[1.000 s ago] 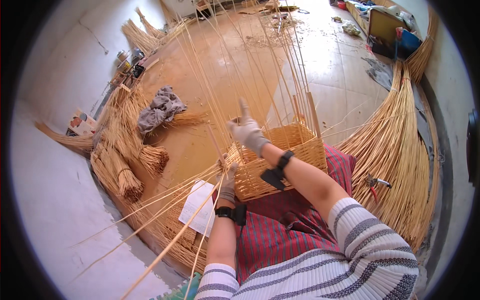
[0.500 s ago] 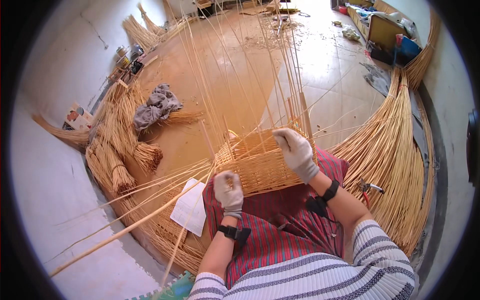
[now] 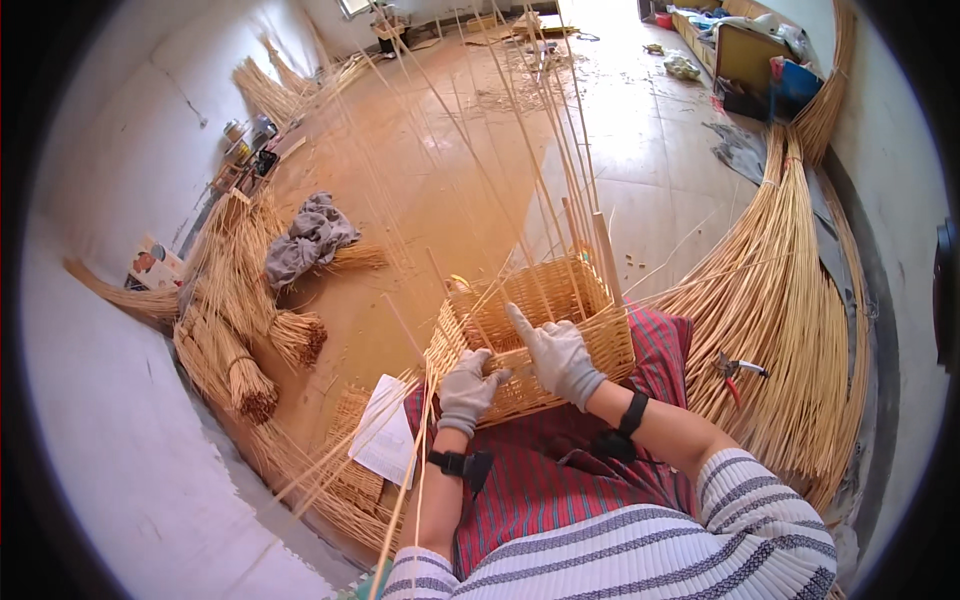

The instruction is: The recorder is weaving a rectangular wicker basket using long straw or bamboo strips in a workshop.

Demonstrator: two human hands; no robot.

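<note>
Pale gloves point(image 3: 562, 358) with grey cuffs point(image 3: 586, 388), black wrist straps point(image 3: 634, 411), white sweater point(image 3: 610, 552) with dark stripes

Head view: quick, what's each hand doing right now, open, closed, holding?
Left hand: partly open at the basket; any hold cannot be told.
Right hand: index finger extended, other fingers curled; any hold cannot be told.

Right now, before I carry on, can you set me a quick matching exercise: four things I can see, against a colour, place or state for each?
Things:
1. Basket
2. Cloth
3. Paper sheet
4. Hand tool

Descriptions:
A. White, left of the left wrist
B. Lying on the long stalks at right
C. Left hand and right hand at its near wall
D. Grey and crumpled

Pairs: 1-C, 2-D, 3-A, 4-B
</note>
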